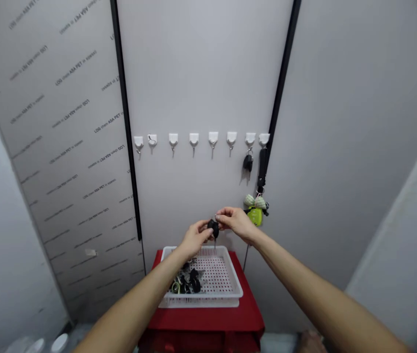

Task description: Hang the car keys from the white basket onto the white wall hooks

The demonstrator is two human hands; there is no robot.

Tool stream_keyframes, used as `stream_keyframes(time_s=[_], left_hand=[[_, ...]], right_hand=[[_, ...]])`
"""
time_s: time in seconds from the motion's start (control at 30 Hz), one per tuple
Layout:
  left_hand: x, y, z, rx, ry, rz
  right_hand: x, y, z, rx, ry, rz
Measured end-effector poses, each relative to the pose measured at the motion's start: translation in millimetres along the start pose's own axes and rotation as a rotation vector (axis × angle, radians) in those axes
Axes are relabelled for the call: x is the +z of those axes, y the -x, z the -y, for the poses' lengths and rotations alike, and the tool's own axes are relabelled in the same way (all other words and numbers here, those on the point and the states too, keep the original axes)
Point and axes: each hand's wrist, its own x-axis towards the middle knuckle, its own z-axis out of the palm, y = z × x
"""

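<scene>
Between my two hands, above the basket's far rim, is a key with a black head [213, 228], its metal blade pointing down. My left hand [195, 238] grips the black head between thumb and fingers. With its fingertips my right hand [234, 221] pinches the small metal ring at the key's top. Below them, a white perforated plastic basket [233, 274] holds several black keys [193, 282] heaped in its left part. A row of white hooks [194, 138] runs along the wall above my hands.
One black key [248, 163] hangs from a hook on the right. Beside it dangles a black strap [262, 166] with a lime-green tag [255, 215] and a checked bow, close to my right hand. The basket stands on a red surface [208, 321] against the grey wall.
</scene>
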Motion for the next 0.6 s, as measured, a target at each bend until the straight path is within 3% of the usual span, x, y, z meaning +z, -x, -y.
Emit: stream_keyframes(time_s=[0.1, 0.3, 0.47, 0.6], left_hand=[[8.2, -18, -33, 0.017, -0.039, -0.086], [22.7, -55, -97, 0.202, -0.06, -0.133], [20.9, -85, -123, 0.347, -0.228, -0.239], [18.6, -98, -134, 0.389, -0.365, -0.289]], right_hand=[[-15, -11, 23, -0.08, -0.015, -0.128], [-41, -43, 80, -0.338, 0.012, -0.403], [-48, -68, 114, -0.458, 0.146, -0.565], [-50, -85, 120, -0.442, 0.262, -0.652]])
